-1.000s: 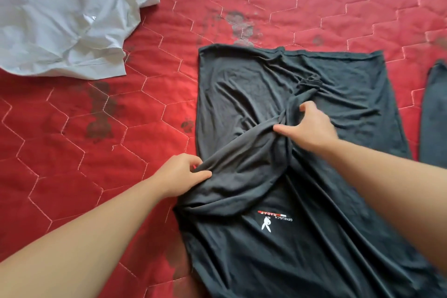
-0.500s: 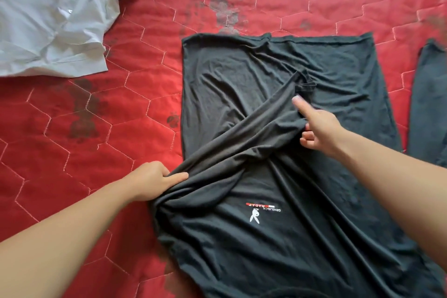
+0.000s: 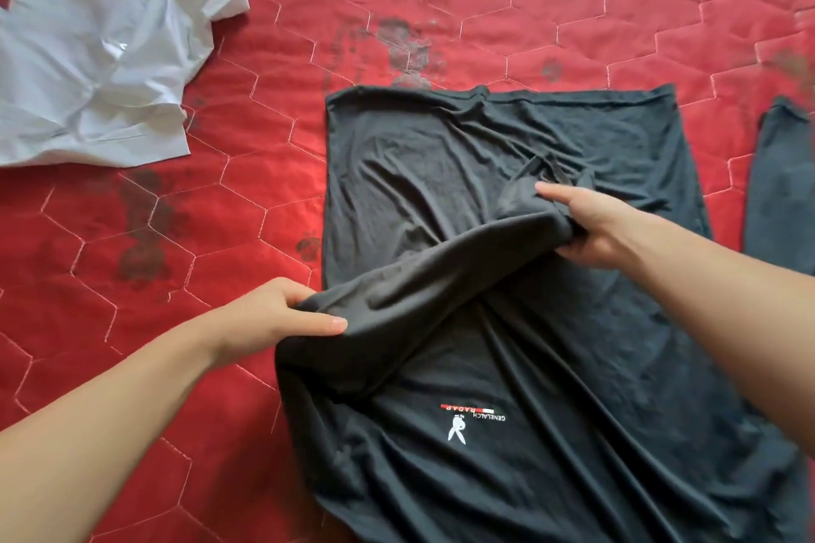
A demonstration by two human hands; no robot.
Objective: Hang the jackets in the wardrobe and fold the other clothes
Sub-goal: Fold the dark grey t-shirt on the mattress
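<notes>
Head view is filled largely by a red quilted bedspread (image 3: 132,269), on which a dark grey T-shirt (image 3: 551,388) is spread from the centre towards 5 o'clock, its small printed logo (image 3: 472,421) lying towards 6 o'clock. A crumpled white garment (image 3: 101,57) is seen at 10 o'clock, well apart from the shirt, and another dark piece of clothing (image 3: 780,190) is cut off by the frame edge at 3 o'clock.

The T-shirt is judged to be light, thin and very limp: it drapes in soft wrinkles and sags between the two holds, so no shape will be kept unless it is supported at two points. A slight slipperiness may be suspected from its sheen. The folded sleeve band is best taken at its two ends, as is being done.

The left hand (image 3: 282,317), at 8 o'clock, is curled on the near end of the band, thumb laid over the cloth. The right hand (image 3: 591,225), at 2 o'clock, pinches the far end between thumb and curled fingers. Both forearms are stretched forward and converge on the shirt.
</notes>
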